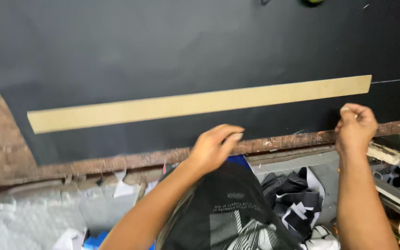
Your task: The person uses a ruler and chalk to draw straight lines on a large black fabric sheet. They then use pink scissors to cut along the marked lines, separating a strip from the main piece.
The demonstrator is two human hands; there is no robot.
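Leaning over the near edge of the surface (pixel 116 162), the person has both hands at the hem of a black sheet (pixel 163 51) spread flat on it. The left hand (pixel 214 147) curls loosely, its grip closed on nothing I can make out; the right hand (pixel 355 126) pinches its fingertips together, perhaps on the sheet's edge. Beyond them a long tan strip (pixel 200 103) lies flat across the sheet, probably as a straightedge.

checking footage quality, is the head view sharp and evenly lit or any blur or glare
Head view: soft all over, left hand slightly motion-blurred, right hand a little crisper; light is flat, a faint pale sheen on the black sheet, no hard glare; tan strip reads clearly.
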